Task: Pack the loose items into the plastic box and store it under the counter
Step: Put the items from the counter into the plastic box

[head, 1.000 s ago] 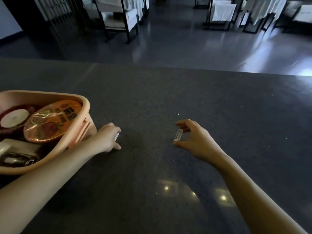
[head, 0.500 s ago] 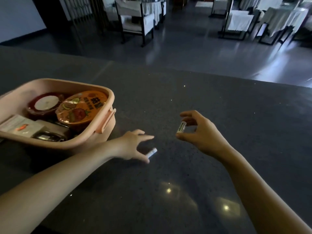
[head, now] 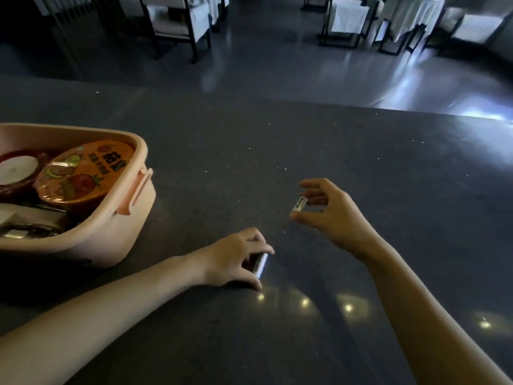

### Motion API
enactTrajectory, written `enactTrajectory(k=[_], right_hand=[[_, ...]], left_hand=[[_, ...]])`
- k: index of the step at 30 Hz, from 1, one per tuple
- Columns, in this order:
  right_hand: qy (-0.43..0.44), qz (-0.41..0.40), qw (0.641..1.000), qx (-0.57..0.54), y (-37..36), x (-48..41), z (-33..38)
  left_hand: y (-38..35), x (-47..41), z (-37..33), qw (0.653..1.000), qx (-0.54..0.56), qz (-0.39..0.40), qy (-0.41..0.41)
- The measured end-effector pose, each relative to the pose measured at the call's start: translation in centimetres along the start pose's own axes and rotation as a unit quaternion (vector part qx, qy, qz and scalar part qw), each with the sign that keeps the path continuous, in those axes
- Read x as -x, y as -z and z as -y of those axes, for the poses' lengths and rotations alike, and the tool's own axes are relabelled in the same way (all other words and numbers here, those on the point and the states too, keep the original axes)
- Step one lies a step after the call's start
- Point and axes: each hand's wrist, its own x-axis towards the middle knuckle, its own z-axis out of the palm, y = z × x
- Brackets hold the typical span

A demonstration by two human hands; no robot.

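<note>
Since half a second ago the left hand (head: 236,257) has closed over the battery (head: 261,264) that lay loose beside its thumb; the fingers were spread then and now curl round it, thumb below and fingertips on top. That hand sits low on the dark worktop (head: 277,140), its thumb tip touching the surface, and I cannot tell whether the battery has left the worktop. The right hand (head: 333,218) holds as it did before, raised a little above the worktop, pinching a second battery (head: 299,206) between thumb and forefinger, printed side toward the camera, the other fingers loosely bent behind. The two hands are apart, the right further from the person than the left. The pink box (head: 97,245) stands open on the worktop at the left, near the left hand but not touching it, its latch (head: 136,190) hanging on the side wall. Inside lie an orange-lidded cup (head: 83,173), a red jar with a white lid (head: 15,169), and something metallic (head: 25,232) too dim to name. Beyond the worktop's far edge, chairs (head: 177,23) stand on a glossy floor (head: 277,68).
</note>
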Motion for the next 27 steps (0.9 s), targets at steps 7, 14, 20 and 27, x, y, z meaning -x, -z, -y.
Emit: enactTrajectory(k=[7, 14, 20, 27], right_hand=[[0.033, 0.016, 0.999, 0.022, 1.1, 0.9, 1.2], [0.114, 0.081, 0.989, 0.043, -1.2, 0.4, 7.0], [0.184, 0.136, 0.973, 0.037, -7.3, -0.1, 14.8], [0.196, 0.137, 0.970, 0.041, -18.0, -0.9, 20.8]], left_hand=[[5.2, 0.4, -2.1, 0.985, 0.005, -0.169, 0.019], [10.5, 7.2, -3.3, 0.959, -0.034, -0.272, 0.067], [14.7, 17.1, 0.1, 0.934, -0.099, -0.309, 0.146], [17.6, 23.6, 7.5, 0.947, -0.073, -0.277, 0.146]])
